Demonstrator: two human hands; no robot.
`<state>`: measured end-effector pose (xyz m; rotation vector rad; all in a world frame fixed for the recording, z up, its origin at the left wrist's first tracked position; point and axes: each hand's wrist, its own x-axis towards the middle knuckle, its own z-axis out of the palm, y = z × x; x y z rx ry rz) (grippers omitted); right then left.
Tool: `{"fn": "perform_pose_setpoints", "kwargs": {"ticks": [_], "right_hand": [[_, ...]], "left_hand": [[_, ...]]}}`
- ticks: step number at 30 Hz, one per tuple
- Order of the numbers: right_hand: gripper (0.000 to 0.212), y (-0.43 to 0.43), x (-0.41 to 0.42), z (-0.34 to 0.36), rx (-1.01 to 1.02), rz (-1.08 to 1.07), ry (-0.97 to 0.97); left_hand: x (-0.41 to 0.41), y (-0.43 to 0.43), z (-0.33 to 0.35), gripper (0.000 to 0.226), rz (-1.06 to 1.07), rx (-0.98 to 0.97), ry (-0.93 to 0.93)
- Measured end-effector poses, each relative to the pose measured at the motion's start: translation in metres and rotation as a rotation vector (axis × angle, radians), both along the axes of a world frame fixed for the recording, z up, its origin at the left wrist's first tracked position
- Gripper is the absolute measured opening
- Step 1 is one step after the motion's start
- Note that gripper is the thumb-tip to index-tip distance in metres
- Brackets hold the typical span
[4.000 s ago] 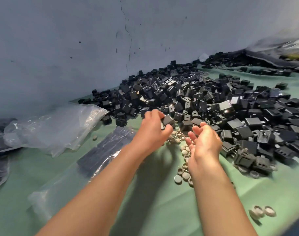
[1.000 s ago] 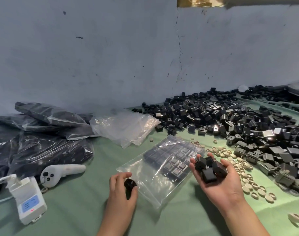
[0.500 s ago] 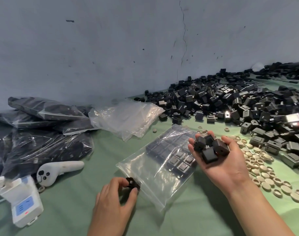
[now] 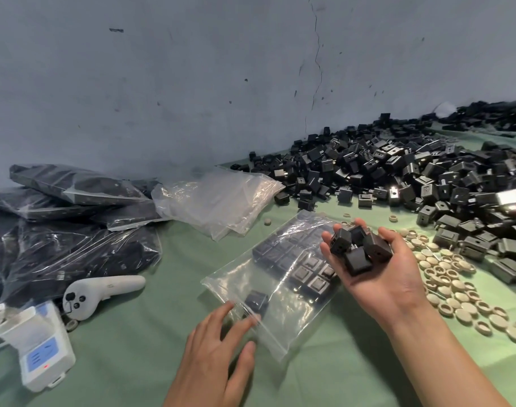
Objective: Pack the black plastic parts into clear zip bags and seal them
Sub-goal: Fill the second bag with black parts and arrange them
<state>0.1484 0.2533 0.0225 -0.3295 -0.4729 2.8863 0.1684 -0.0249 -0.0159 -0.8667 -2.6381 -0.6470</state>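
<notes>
Filling step: the left hand (image 4: 218, 348) rests, fingers loose, on the mouth of the flat bag (image 4: 292, 309); the right hand (image 4: 380, 279) cups a handful of parts (image 4: 358, 248) beside it. Next, slide those inside.

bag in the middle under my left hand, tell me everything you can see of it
The bag is clear thin plastic, wrinkled and glossy, lying flat and slanted on the green cloth. Black parts sit in neat rows at its far end; one loose part shows through near the near end. The left hand rests on that end, fingers straight. Whether it is sealed cannot be told.
</notes>
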Motion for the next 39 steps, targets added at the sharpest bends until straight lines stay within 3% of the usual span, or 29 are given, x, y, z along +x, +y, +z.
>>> {"fn": "perform_pose_setpoints", "kwargs": {"ticks": [4, 7, 11, 14, 17, 20, 27, 32, 39], "right_hand": [[0.031, -0.002, -0.002, -0.001, -0.001, 0.005, -0.005], [0.034, -0.003, -0.002, -0.002, 0.010, 0.005, -0.004], [0.045, -0.002, -0.003, -0.002, 0.011, -0.006, -0.001], [0.037, 0.000, -0.004, -0.002, 0.018, -0.012, -0.009], [0.031, 0.002, -0.007, -0.001, 0.016, -0.010, -0.010], [0.031, 0.002, -0.008, 0.000, 0.018, -0.013, -0.015], [0.032, 0.005, -0.008, 0.001, 0.050, -0.005, -0.017], [0.031, 0.008, -0.005, 0.000, 0.051, -0.006, -0.014], [0.030, 0.008, -0.004, -0.001, 0.054, -0.007, -0.012]], "left_hand": [[-0.017, 0.002, 0.000, 0.046, -0.112, -0.073, -0.139], [-0.032, 0.005, 0.003, 0.048, -0.144, -0.132, -0.110], [-0.045, 0.016, 0.008, 0.049, -0.011, -0.226, 0.025], [-0.043, 0.021, 0.007, 0.051, 0.070, -0.119, 0.010], [-0.039, 0.015, 0.004, 0.033, -0.015, 0.016, 0.001], [-0.037, 0.011, 0.001, 0.025, -0.112, 0.007, -0.009], [-0.047, 0.023, -0.001, 0.052, 0.070, -0.157, -0.057], [-0.039, 0.015, -0.008, 0.022, 0.020, -0.063, 0.028], [-0.048, 0.024, -0.002, 0.054, -0.044, -0.129, -0.077]]}}
